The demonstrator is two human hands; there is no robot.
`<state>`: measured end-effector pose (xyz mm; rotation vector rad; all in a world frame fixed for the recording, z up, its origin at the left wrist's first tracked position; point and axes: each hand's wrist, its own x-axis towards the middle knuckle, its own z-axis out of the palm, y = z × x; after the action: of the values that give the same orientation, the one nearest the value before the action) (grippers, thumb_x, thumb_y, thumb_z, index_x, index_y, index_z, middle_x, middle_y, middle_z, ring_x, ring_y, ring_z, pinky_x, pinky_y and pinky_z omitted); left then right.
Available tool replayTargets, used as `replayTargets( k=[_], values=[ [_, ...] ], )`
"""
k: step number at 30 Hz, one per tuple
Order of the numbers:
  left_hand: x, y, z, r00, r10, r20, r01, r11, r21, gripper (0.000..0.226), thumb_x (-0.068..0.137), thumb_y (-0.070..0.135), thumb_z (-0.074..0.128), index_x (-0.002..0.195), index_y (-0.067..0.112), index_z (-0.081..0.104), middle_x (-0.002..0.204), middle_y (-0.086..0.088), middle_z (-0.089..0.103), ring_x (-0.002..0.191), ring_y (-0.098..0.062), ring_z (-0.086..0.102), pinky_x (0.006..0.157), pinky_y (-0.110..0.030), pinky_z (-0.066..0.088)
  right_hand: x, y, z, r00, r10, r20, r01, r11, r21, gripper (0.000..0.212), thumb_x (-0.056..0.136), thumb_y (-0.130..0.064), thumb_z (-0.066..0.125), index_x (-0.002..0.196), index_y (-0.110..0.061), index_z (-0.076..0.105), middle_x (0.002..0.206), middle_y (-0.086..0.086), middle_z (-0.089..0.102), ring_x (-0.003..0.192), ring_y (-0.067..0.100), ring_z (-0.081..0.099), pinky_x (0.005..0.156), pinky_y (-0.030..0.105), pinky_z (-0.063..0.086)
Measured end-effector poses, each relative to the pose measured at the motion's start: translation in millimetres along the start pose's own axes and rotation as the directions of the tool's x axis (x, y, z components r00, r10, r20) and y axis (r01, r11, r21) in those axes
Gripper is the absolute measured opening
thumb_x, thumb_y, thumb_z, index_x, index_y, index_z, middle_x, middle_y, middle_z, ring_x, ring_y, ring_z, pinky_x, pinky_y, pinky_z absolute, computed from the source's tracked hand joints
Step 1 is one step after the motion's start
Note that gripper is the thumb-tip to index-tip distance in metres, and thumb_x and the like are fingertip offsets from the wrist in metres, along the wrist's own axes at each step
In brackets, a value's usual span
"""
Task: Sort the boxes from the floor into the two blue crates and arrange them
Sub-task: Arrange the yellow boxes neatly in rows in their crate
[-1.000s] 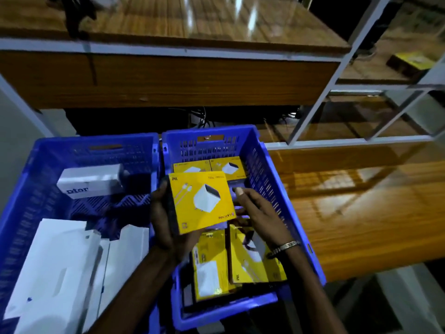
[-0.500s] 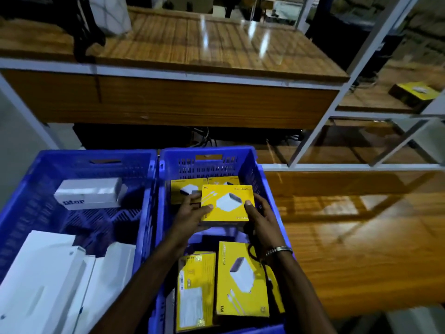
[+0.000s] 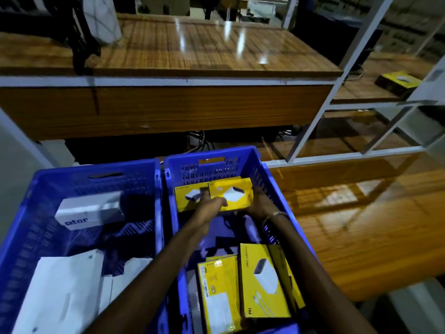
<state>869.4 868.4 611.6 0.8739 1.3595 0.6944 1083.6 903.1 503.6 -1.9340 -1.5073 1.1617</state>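
While both hands grasp one yellow box (image 3: pixel 232 195) at its side edges, left hand (image 3: pixel 212 206) at 9 o'clock and right hand (image 3: pixel 258 203) at 3 o'clock, it sits at the far end of the right crate (image 3: pixel 277 189), partly over a second yellow box (image 3: pixel 189 195).

Risk, as judged: released on that overlap, it may settle tilted and spoil the row.

Count: two blue crates; four yellow boxes plainly visible in the right one, two at 12 o'clock, two at 6 o'clock. The left crate (image 3: pixel 36 203) holds one white box (image 3: pixel 89 210) and white packets, number unclear.
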Motion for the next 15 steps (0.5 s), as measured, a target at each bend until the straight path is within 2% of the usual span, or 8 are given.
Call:
replayTargets(
  k=[3, 5, 7, 9, 10, 11, 13, 15],
  values=[
    [34.4, -1.8, 7.0, 0.994, -0.029, -0.108, 0.028, 0.999, -0.017, 0.091, 0.072, 0.020, 0.066, 0.156, 0.018, 0.033, 0.138, -0.009, 0.055, 0.120, -0.035, 0.056, 0.094, -0.045, 0.054, 4.8, -41.7, 1.9, 0.992, -0.032, -0.120, 0.018, 0.993, -0.119, 0.095, 0.053, -0.070, 0.083, 0.132, -0.024, 0.055, 0.116, 0.002, 0.073, 0.104, 0.024, 0.073, 0.084, 0.044, 0.060],
    [83.0, -24.4, 13.2, 0.982, -0.010, -0.186, 0.000, 0.999, -0.054, 0.100, 0.059, 0.022, 0.058, 0.156, 0.023, 0.034, 0.136, -0.009, 0.062, 0.114, -0.034, 0.062, 0.094, -0.050, 0.059, -4.2, -68.3, 3.4, 0.988, 0.001, -0.157, -0.026, 0.987, -0.156, 0.084, 0.064, -0.050, 0.085, 0.134, -0.021, 0.048, 0.118, 0.016, 0.072, 0.108, 0.037, 0.070, 0.083, 0.043, 0.058],
    [99.3, -27.8, 18.7, 0.978, 0.000, -0.209, -0.008, 0.999, -0.038, 0.096, 0.064, 0.021, 0.058, 0.157, 0.028, 0.035, 0.136, -0.009, 0.065, 0.103, -0.031, 0.067, 0.079, -0.044, 0.063, -15.0, -84.0, 6.7, 0.982, 0.003, -0.190, -0.043, 0.978, -0.204, 0.078, 0.078, -0.032, 0.078, 0.144, -0.017, 0.039, 0.125, 0.024, 0.066, 0.110, 0.043, 0.067, 0.081, 0.041, 0.052],
    [106.9, -27.0, 20.9, 0.982, -0.016, -0.189, 0.021, 0.999, 0.026, 0.089, 0.076, 0.012, 0.063, 0.159, 0.023, 0.032, 0.123, -0.010, 0.068, 0.086, -0.024, 0.066, 0.058, -0.030, 0.057, -16.1, -87.1, 7.3, 0.977, -0.008, -0.213, -0.031, 0.983, -0.180, 0.056, 0.086, -0.029, 0.068, 0.137, -0.024, 0.048, 0.128, 0.022, 0.065, 0.107, 0.039, 0.068, 0.080, 0.038, 0.052],
    [115.9, -30.0, 21.3, 0.982, -0.015, -0.189, 0.033, 0.995, 0.095, 0.088, 0.076, 0.010, 0.066, 0.157, 0.017, 0.035, 0.114, -0.011, 0.070, 0.080, -0.022, 0.065, 0.051, -0.028, 0.054, -18.2, -88.0, 7.4, 0.979, -0.018, -0.201, -0.022, 0.981, -0.193, 0.048, 0.089, -0.025, 0.065, 0.135, -0.028, 0.054, 0.127, 0.021, 0.063, 0.107, 0.038, 0.067, 0.082, 0.037, 0.052],
    [114.8, -27.3, 20.6, 0.979, -0.010, -0.204, 0.047, 0.984, 0.174, 0.090, 0.071, 0.014, 0.069, 0.156, 0.011, 0.038, 0.112, -0.013, 0.072, 0.080, -0.023, 0.068, 0.049, -0.029, 0.055, -16.5, -86.0, 8.5, 0.983, -0.031, -0.182, -0.009, 0.976, -0.218, 0.052, 0.088, -0.018, 0.066, 0.138, -0.028, 0.056, 0.127, 0.021, 0.061, 0.109, 0.039, 0.066, 0.087, 0.037, 0.052],
    [102.6, -16.9, 17.1, 0.977, 0.013, -0.214, 0.063, 0.937, 0.343, 0.097, 0.067, 0.022, 0.072, 0.156, 0.006, 0.038, 0.125, -0.017, 0.069, 0.097, -0.030, 0.071, 0.061, -0.036, 0.059, -14.0, -80.5, 13.7, 0.988, -0.047, -0.149, -0.006, 0.941, -0.337, 0.061, 0.085, -0.012, 0.068, 0.143, -0.026, 0.057, 0.124, 0.020, 0.059, 0.113, 0.039, 0.064, 0.097, 0.038, 0.052],
    [90.0, -9.4, 16.6, 0.984, 0.013, -0.178, 0.066, 0.900, 0.431, 0.085, 0.084, 0.017, 0.070, 0.159, 0.004, 0.032, 0.139, -0.020, 0.060, 0.114, -0.034, 0.066, 0.071, -0.036, 0.053, -12.0, -73.2, 18.1, 0.988, -0.046, -0.146, -0.015, 0.922, -0.386, 0.047, 0.087, -0.019, 0.064, 0.134, -0.021, 0.063, 0.123, 0.018, 0.060, 0.116, 0.039, 0.063, 0.101, 0.041, 0.053]
  ],
)
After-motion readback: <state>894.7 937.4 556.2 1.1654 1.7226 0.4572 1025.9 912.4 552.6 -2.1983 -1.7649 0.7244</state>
